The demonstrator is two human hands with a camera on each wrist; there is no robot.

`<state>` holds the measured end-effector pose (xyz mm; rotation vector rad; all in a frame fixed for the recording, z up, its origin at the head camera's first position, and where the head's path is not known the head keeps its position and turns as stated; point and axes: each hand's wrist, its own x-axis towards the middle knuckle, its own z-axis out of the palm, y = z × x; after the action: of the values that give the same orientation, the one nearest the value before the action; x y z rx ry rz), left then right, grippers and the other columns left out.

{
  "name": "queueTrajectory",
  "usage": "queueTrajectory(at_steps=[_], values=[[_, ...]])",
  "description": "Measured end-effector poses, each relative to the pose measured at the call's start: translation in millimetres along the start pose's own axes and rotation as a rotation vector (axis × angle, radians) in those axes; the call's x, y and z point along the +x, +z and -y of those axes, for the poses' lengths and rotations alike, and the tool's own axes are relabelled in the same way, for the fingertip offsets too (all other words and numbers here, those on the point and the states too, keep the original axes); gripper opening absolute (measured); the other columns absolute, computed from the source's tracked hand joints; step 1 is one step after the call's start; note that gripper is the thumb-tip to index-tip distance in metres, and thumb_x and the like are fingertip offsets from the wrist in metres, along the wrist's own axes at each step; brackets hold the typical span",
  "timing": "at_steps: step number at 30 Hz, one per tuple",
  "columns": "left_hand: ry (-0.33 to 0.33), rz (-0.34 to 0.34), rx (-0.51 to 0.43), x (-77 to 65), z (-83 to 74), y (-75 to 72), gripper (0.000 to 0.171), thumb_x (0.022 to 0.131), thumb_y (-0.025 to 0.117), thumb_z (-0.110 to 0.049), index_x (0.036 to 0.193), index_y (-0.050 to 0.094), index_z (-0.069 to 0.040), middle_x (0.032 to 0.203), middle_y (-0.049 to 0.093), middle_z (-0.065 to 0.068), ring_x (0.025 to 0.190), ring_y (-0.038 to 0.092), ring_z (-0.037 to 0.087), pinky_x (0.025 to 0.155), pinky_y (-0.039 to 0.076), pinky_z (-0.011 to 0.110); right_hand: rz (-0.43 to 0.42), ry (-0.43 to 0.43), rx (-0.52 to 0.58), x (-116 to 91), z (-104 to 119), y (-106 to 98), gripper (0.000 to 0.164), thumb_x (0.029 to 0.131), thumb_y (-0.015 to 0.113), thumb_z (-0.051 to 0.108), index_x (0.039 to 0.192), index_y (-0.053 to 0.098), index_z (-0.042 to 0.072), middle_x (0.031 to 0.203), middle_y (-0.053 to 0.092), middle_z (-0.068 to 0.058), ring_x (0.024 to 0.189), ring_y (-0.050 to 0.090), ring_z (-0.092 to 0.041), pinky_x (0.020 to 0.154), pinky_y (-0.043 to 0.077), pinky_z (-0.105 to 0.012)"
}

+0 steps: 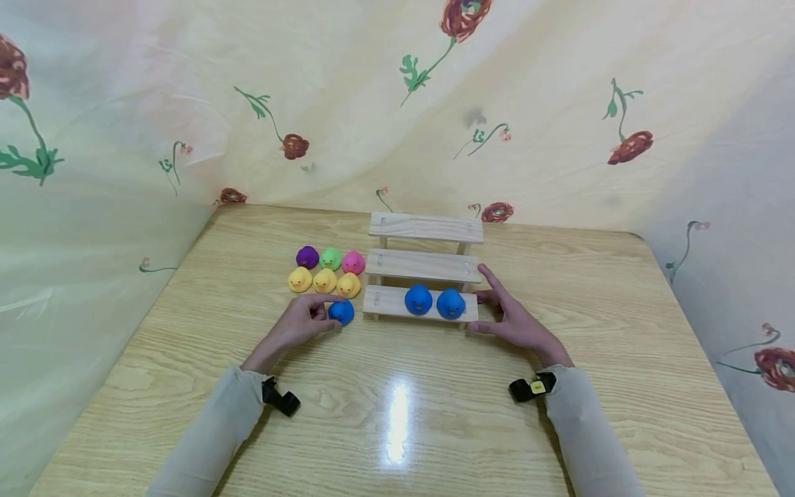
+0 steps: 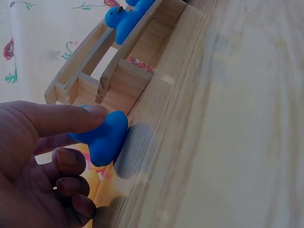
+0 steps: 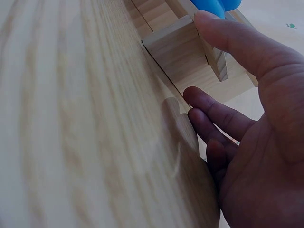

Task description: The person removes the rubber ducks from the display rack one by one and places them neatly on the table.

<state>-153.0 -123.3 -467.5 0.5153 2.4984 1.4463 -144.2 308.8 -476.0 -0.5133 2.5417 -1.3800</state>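
Observation:
My left hand [image 1: 301, 321] pinches a blue rubber duck [image 1: 341, 313] between thumb and finger, just left of a three-step wooden rack [image 1: 388, 301]. In the left wrist view the other fingers curl beside this blue duck [image 2: 107, 140], clear of it. Two more blue ducks [image 1: 419, 299] sit side by side on the right part of the lowest step. My right hand [image 1: 512, 319] is spread at the rack's right end. In the right wrist view its thumb touches the step's edge, close to a blue duck [image 3: 211, 6], and its other fingers are loosely bent near the rack's side.
Left of the rack, behind my left hand, stand a purple duck [image 1: 307, 257], a green duck [image 1: 330, 259] and a pink duck [image 1: 353, 262]. Three yellow ducks [image 1: 324, 281] form a row in front of them. A flowered cloth [image 1: 348, 124] surrounds the wooden table [image 1: 459, 414] at back and sides.

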Motion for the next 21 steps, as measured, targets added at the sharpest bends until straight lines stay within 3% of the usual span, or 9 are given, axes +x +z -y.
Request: queueTrajectory(at_steps=[10, 21], values=[[0.001, -0.012, 0.028, 0.7, -0.4, 2.4, 0.043, 0.083, 0.078, -0.002, 0.125, 0.067, 0.003, 0.065, 0.038, -0.002, 0.059, 0.039, 0.01, 0.056, 0.03, 0.02, 0.003, 0.007, 0.005, -0.1, 0.4, -0.7, 0.106, 0.089, 0.077, 0.02, 0.159, 0.0, 0.043, 0.14, 0.053, -0.022, 0.134, 0.047, -0.037, 0.103, 0.034, -0.02], [-0.024, -0.024, 0.028, 0.4, -1.1, 2.3, 0.042, 0.083, 0.079, -0.005, 0.124, 0.069, -0.003, 0.064, 0.038, -0.004, 0.058, 0.038, 0.01, 0.056, 0.031, 0.02, 0.003, 0.008, -0.009, 0.7, 0.1, -1.4, 0.107, 0.089, 0.077, 0.02, 0.159, 0.0, 0.044, 0.141, 0.052, -0.023, 0.136, 0.046, -0.039, 0.109, 0.034, -0.038]])
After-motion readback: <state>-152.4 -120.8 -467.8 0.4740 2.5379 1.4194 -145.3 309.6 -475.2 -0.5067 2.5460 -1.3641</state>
